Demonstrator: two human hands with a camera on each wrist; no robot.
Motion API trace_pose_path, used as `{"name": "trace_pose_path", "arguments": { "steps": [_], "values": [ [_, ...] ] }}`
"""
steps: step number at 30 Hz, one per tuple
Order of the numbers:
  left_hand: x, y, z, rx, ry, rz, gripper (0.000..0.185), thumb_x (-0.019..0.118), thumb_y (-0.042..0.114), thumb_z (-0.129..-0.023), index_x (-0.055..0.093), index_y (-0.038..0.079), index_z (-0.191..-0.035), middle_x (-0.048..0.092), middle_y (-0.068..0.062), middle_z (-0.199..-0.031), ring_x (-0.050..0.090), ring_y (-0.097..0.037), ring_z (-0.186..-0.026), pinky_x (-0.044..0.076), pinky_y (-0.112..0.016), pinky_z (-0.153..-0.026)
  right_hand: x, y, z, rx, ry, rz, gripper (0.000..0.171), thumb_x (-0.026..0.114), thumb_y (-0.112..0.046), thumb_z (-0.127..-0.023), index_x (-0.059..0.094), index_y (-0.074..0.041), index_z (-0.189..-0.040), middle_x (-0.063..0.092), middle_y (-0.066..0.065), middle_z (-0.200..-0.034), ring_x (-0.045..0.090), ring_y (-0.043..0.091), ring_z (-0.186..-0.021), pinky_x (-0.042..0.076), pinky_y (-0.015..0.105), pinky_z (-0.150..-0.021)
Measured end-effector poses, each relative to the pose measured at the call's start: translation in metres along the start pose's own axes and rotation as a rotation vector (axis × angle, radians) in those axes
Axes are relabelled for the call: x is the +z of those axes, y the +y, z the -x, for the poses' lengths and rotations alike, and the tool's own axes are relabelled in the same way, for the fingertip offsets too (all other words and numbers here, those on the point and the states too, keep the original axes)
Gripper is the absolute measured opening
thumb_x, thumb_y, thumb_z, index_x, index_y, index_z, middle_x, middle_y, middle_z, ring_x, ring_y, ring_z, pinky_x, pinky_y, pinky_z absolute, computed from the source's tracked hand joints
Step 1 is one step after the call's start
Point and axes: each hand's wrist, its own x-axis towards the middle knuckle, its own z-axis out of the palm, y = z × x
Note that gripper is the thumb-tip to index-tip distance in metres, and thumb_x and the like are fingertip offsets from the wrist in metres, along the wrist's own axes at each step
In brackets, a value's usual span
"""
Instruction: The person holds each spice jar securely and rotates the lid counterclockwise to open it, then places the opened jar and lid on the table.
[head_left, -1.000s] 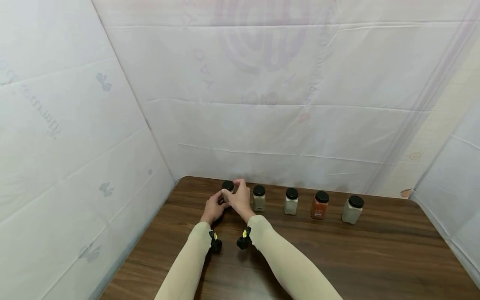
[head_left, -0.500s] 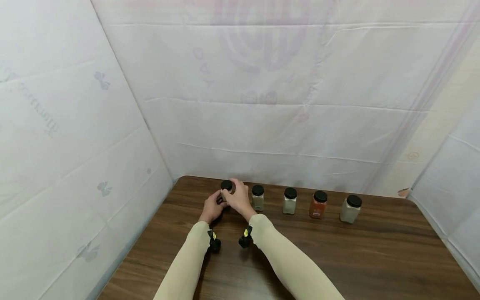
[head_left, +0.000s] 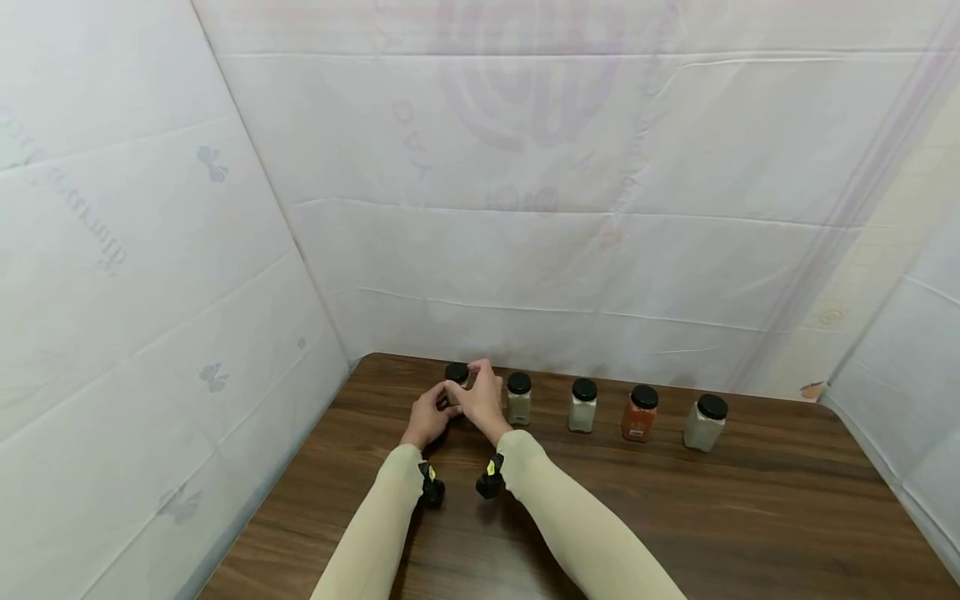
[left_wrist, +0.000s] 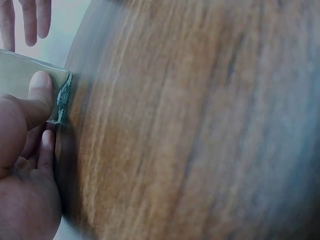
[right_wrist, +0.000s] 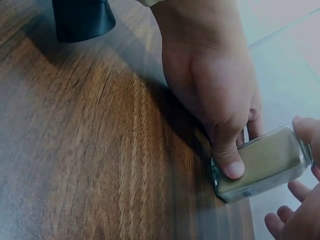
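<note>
A squarish clear spice jar of pale tan powder, with a black lid, stands at the table's back left. Low on the jar, my left hand grips it, the thumb pressed flat on the front face near the base. My right hand curves round the upper part of the same jar from the right. In the right wrist view its thumb touches the jar's shoulder, while several of its other fingers spread apart from the glass. The right hand covers much of the jar in the head view.
To the right, along the back of the brown wooden table, stand a greenish-tan jar, a pale jar, an orange-red jar and another pale jar, all black-lidded. White sheeting rises behind the table.
Both hands keep their places on the jar, and the jar stays where it was. The head view has shifted only slightly.
</note>
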Motion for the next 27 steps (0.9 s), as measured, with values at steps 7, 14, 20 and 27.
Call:
{"name": "trace_pose_path", "arguments": {
  "steps": [7, 14, 20, 27],
  "values": [
    [0.0002, 0.0005, -0.0010, -0.006, -0.001, -0.001, 0.058, 0.073, 0.008, -0.095, 0.053, 0.006, -0.149, 0.062, -0.019, -0.140, 0.058, -0.038, -0.129, 0.048, -0.052, -0.108, 0.0010, -0.0001, -0.0028, 0.012, -0.040, 0.047, 0.049, 0.069, -0.027, -0.099, 0.053, -0.006, -0.140, 0.056, 0.015, -0.139, 0.046, 0.035, -0.129, 0.049, 0.052, -0.099],
    [-0.0006, 0.0004, -0.0017, -0.007, -0.003, 0.000, 0.059, 0.071, 0.007, -0.096, 0.050, 0.005, -0.151, 0.061, -0.019, -0.141, 0.058, -0.038, -0.129, 0.048, -0.053, -0.108, 0.0012, -0.0017, -0.0052, 0.009, -0.067, 0.063, 0.050, 0.063, -0.024, -0.101, 0.053, -0.007, -0.147, 0.054, 0.016, -0.145, 0.044, 0.036, -0.133, 0.047, 0.054, -0.104],
    [-0.0003, -0.0016, -0.0014, -0.001, 0.002, 0.009, 0.057, 0.074, 0.008, -0.095, 0.054, 0.005, -0.148, 0.063, -0.019, -0.138, 0.059, -0.037, -0.128, 0.048, -0.051, -0.108, 0.0020, 0.0000, -0.0029, 0.002, -0.043, 0.015, 0.061, 0.068, -0.026, -0.099, 0.045, -0.008, -0.153, 0.052, 0.013, -0.148, 0.041, 0.034, -0.136, 0.045, 0.053, -0.107],
    [0.0017, -0.0022, -0.0011, 0.019, 0.005, -0.017, 0.050, 0.075, 0.011, -0.095, 0.059, 0.006, -0.143, 0.065, -0.018, -0.135, 0.059, -0.038, -0.126, 0.048, -0.055, -0.106, 0.0024, 0.0037, 0.0009, -0.013, -0.007, -0.023, 0.054, 0.076, -0.027, -0.096, 0.051, -0.006, -0.140, 0.055, 0.014, -0.140, 0.045, 0.033, -0.127, 0.047, 0.053, -0.103]
  ]
}}
